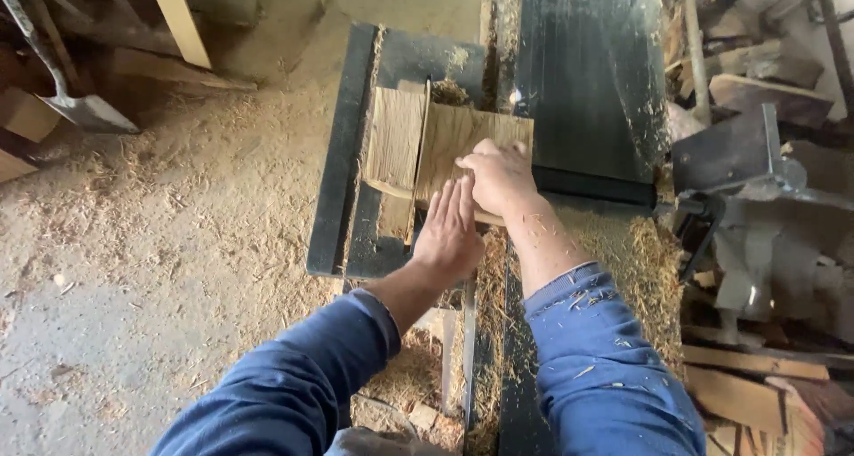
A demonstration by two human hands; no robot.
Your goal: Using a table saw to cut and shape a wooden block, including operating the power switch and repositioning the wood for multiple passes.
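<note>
Currently both hands press flat, fingers together, on the wood slab [463,140] atop the dark machine table [342,153]: left hand [449,229] at its near edge, right hand [498,176] upon it. Shovel [76,104] well left of table; sawdust-covered floor [178,242] between.

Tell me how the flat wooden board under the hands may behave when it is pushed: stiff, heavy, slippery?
The wooden board looks stiff: it lies flat under the right hand and left hand without bending. It seems thin, so probably light. Its rough grain and the sawdust on the dark machine table suggest that it slides, perhaps unevenly.
</note>
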